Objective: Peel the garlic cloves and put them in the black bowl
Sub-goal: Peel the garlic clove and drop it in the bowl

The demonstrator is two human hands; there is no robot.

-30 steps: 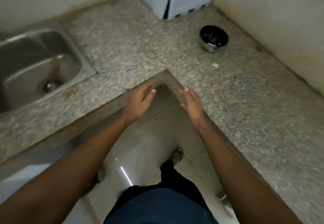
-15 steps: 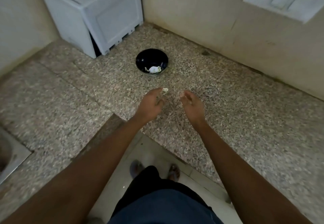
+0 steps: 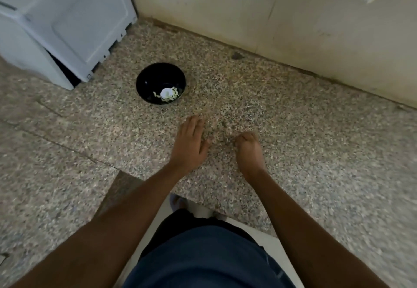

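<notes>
The black bowl [image 3: 144, 80] lay ahead-left of the flat, open left hand [image 3: 188, 144] (nearer one); the right hand [image 3: 249, 150] curled, contents unclear.

Both forearms reach forward side by side, bare to the wrist. The left grip [image 3: 188, 142] lies palm down, fingers straight and spread forward, thumb angled toward the right grip [image 3: 249, 150]. That one sits just beside it, fingers curled under; what they hold cannot be told.
</notes>
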